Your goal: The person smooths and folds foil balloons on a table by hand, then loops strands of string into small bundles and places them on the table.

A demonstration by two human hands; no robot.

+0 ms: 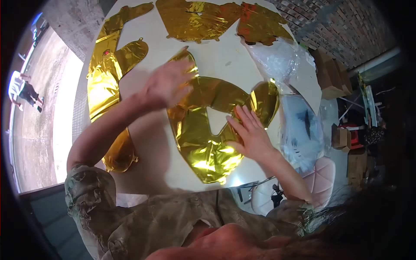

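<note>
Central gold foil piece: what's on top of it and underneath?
On the foil: right hand; left hand, blurred, over its upper left. Pale tabletop shows around it; directly beneath is covered, can't tell.

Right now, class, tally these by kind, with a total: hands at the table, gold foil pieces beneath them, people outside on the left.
Hands: 2 (left hand, right hand)
Gold foil piece beneath: 1
Person outside: 1
Total: 4

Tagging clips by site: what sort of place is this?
Probably a small workshop or packing area: a worktable spread with flat gold foil pieces, clear plastic bags beside them, and open cardboard boxes near a bare brick wall.
</note>
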